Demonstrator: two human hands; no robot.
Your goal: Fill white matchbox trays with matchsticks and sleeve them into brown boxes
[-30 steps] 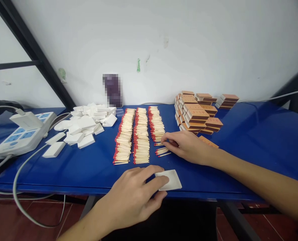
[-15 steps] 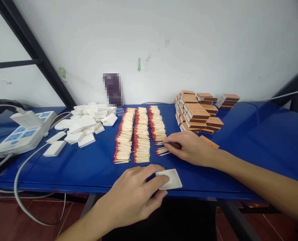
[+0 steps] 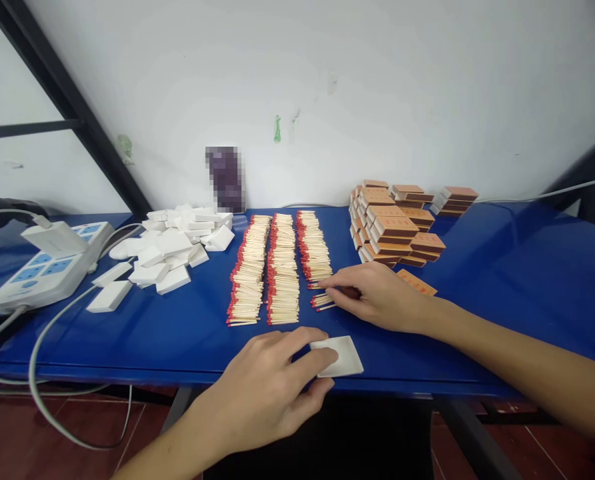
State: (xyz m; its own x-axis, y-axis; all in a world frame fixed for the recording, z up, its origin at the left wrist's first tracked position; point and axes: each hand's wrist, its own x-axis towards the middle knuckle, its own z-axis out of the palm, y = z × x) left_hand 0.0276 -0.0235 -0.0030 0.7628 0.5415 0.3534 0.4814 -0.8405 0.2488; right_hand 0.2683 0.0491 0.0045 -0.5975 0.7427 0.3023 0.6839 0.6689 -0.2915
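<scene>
Across the blue counter (image 3: 502, 267), a heap of white box pieces (image 3: 167, 245) lies on the left and a stack of orange-brown matchboxes (image 3: 392, 227) on the right, with three rows of red-headed matches (image 3: 283, 267) between. The left hand (image 3: 272, 387) holds an open white tray (image 3: 350, 357) by its left end near the front edge. Narrowed, the right hand's (image 3: 377, 297) fingers reach a few loose matches (image 3: 321, 301); whether they grip any, I cannot tell.

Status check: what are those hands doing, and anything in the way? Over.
Left hand holding white tray. Right hand, fingers at matches; grip unclear. Matchboxes stacked beyond right hand, not between hands.
</scene>
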